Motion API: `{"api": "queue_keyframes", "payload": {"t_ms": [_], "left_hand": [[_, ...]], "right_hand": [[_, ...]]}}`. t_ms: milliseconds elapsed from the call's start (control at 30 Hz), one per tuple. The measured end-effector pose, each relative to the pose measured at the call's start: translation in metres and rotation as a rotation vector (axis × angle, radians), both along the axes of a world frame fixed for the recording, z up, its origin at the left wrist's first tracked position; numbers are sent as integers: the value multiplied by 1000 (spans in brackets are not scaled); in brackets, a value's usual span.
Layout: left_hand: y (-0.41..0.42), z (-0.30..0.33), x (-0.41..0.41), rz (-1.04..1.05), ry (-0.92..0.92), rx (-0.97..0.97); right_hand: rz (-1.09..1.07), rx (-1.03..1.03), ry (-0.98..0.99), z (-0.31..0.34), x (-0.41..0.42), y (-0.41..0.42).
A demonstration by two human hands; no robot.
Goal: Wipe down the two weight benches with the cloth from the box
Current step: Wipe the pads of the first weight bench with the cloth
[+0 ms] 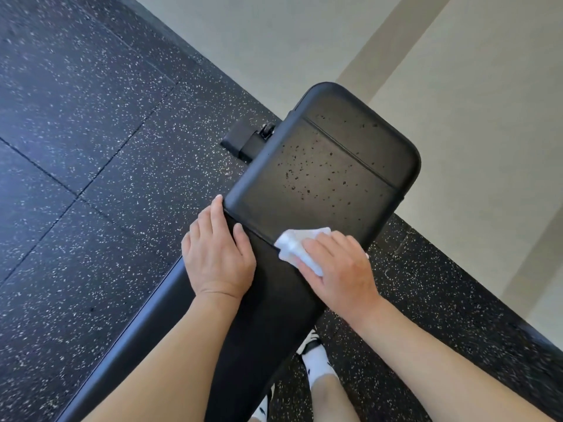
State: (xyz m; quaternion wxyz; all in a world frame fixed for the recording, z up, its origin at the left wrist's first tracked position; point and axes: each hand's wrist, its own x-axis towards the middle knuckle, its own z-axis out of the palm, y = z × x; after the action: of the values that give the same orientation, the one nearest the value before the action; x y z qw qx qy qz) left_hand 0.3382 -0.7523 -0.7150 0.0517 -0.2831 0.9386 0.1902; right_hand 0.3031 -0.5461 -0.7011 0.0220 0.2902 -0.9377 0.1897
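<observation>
While my left hand [217,254] rests flat on the weight bench [323,178], fingers straight, my right hand [338,269] presses the white cloth [300,246] mid-frame — I'd sweep toward the dark specks [316,166], upper right — firmly.

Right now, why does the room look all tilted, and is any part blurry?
In the head view, the wide-angle camera looks down at a slant, so the wall and floor lean. The bottom right corner is smeared; the bench, cloth, left hand and right hand look sharp.
</observation>
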Motion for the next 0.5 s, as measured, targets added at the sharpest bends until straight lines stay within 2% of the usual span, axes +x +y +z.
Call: {"api": "queue_keyframes", "payload": {"t_ms": [67, 167, 500], "left_hand": [[0, 0, 0, -8, 1, 2], [0, -1, 0, -13, -5, 12], [1, -2, -1, 2, -9, 3]], "right_hand": [[12, 34, -26, 1, 16, 36], [2, 36, -14, 2, 20, 40], [-61, -129, 22, -3, -68, -125]]}}
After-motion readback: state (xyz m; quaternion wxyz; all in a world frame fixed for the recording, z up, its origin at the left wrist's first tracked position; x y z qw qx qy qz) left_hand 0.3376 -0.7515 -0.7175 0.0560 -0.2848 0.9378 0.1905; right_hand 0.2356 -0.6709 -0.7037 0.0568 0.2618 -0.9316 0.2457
